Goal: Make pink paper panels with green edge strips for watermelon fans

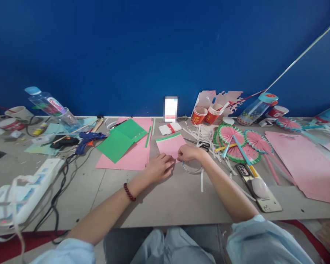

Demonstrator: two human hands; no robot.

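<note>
A small pink paper sheet [171,145] with a green and white strip along its far edge lies on the grey table [167,198]. My left hand [158,168] rests on its near edge with fingers curled together, pinching the paper. My right hand [189,152] is closed on the sheet's near right corner. A clear tape ring [191,169] lies just under my right wrist. A bead bracelet [129,192] is on my left wrist.
Green paper [121,141] on pink sheets [132,156] lies to the left, with a blue glue gun [88,141] and a power strip [22,190]. To the right are watermelon paper fans [236,143], red cups [206,115], a phone [260,189], large pink paper [305,165] and white strips [202,179].
</note>
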